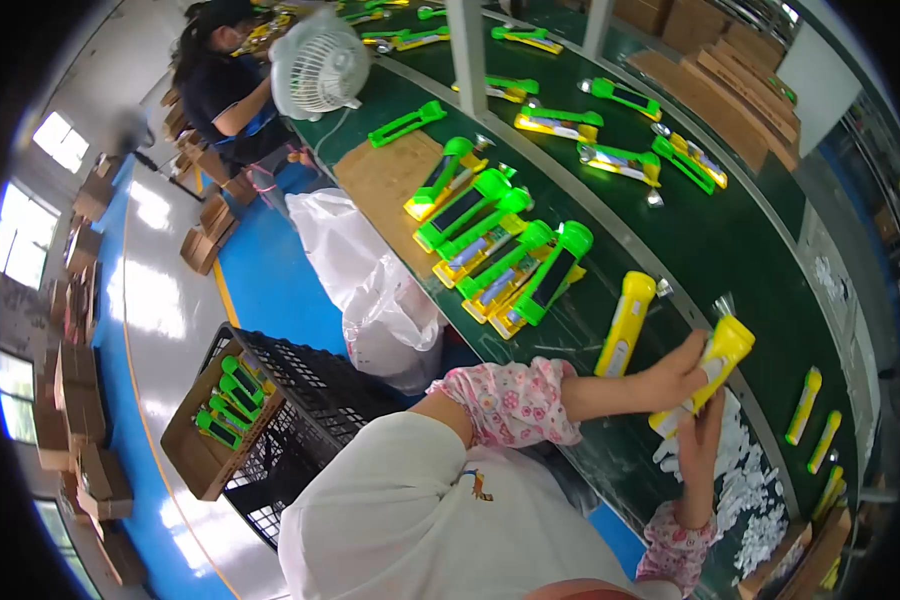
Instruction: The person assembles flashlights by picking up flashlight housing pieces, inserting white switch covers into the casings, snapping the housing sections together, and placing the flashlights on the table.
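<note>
My left hand [678, 374] is wrapped round a yellow flashlight-like body [726, 346] that is held tilted over the green bench. At its lower end, the fingers of my right hand [701, 450] are closed against the same body. A second yellow body [627, 322] lies on the bench just left of my left hand. Further left, several green-and-yellow units [560, 272] with dark panels rest side by side at the bench edge. White paper-like scraps [760, 495] are piled beside my right hand.
Beyond a metal rail, more units [620, 165] lie on a green belt [710, 240]. A white fan [320, 65] and a person [220, 90] are at upper left. A black crate [300, 390] with a carton [195, 455] stands left of my body; a carton [805, 560] sits lower right.
</note>
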Demonstrator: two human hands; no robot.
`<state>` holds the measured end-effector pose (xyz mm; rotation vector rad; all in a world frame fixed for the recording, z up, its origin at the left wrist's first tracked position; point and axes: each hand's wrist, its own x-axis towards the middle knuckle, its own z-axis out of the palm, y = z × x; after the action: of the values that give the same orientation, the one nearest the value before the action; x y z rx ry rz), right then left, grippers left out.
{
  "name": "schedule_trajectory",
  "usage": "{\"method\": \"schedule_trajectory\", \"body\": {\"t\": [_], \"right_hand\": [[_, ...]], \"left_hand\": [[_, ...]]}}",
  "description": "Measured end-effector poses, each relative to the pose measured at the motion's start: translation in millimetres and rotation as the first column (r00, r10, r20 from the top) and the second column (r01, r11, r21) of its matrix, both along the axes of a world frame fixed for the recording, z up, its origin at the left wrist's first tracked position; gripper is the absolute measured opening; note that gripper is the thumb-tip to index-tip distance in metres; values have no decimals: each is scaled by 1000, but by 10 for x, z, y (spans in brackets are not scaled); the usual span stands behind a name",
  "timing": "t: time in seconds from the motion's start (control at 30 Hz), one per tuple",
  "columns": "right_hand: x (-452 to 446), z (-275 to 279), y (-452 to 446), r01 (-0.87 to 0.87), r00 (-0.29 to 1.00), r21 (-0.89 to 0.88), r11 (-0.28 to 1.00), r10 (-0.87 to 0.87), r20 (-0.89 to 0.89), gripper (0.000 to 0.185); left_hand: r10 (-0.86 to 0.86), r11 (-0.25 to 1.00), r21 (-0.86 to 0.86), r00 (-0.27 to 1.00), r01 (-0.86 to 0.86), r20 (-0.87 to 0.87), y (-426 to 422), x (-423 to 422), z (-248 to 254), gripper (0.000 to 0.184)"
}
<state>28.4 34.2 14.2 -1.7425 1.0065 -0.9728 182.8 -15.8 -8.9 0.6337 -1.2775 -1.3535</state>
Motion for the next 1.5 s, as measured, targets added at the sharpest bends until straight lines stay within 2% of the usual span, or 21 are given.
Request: {"method": "schedule_trajectory", "body": {"t": [0.13,0.2,0.27,0.3,0.33,0.37,0.43,0.47,0.53,0.6,0.63,0.73,0.8,0.9,1.0,1.13,1.2,1.27,1.37,1.47,1.5], "right_hand": [[191,110,-5,-2,981,286,958,-53,184,84],[210,143,-160,-16,990,250,968,-19,137,83],[131,6,-413,-11,995,210,978,-11,100,81],[68,-54,-581,-16,996,191,982,-1,85,80],[-83,-50,-834,82,997,140,987,-82,-10,78],[-328,-49,-1139,175,981,82,981,-167,-99,77],[-1236,-384,-1835,446,812,-78,892,-439,-384,64],[-1702,-518,-2060,528,658,-162,833,-523,-542,61],[-2248,-661,-2288,599,686,4,801,-511,-517,63],[-2418,-884,-2492,477,281,-346,808,-513,-811,62],[-2474,-981,-2481,347,29,-473,810,-513,-858,62],[-1620,-412,-1732,218,73,-803,555,-830,-553,56],[-1097,50,-1160,141,480,-810,569,-755,-447,48],[-518,339,-242,173,867,-246,954,-266,-422,40],[15,363,224,-147,988,420,895,152,22,54],[477,76,237,-118,967,380,917,20,253,82],[379,11,224,-37,931,327,944,-86,355,79],[146,211,212,38,934,408,912,-177,309,68],[-37,-54,140,242,935,252,937,-294,196,60],[-347,-11,88,159,885,309,938,-274,376,57],[-420,87,120,173,899,327,929,-285,334,52]], "left_hand": [[-46,995,81,985,60,-168,-30,60,34,32],[-32,996,82,987,45,-156,-145,118,13,39],[23,1000,18,999,-23,35,-231,304,157,42],[145,984,-145,950,-108,278,-233,460,211,50],[530,808,-539,693,-239,488,-228,675,167,58],[698,705,-643,455,-299,553,-90,924,296,65],[724,644,-690,-28,-331,689,178,1404,276,68],[646,686,-659,-157,-308,747,269,1600,182,72],[576,722,-629,-253,-288,777,399,1772,-58,66],[580,707,-663,-337,-245,742,402,1851,-313,59],[590,708,-659,-301,-253,749,426,1831,-294,59],[601,730,-618,-156,-291,784,503,1767,-218,59],[569,772,-543,-22,-330,822,576,1777,-199,62],[389,867,-195,377,-459,841,593,1801,-95,63],[205,881,228,769,-415,606,523,1457,234,55],[-20,986,149,835,-74,550,537,713,458,56],[-197,961,238,954,142,227,506,494,474,57],[-399,906,231,896,354,193,461,345,570,54],[-430,894,225,883,387,188,461,71,610,65],[-360,930,57,872,362,331,314,-58,326,64],[-357,929,174,915,327,189,315,-158,261,56]]}}
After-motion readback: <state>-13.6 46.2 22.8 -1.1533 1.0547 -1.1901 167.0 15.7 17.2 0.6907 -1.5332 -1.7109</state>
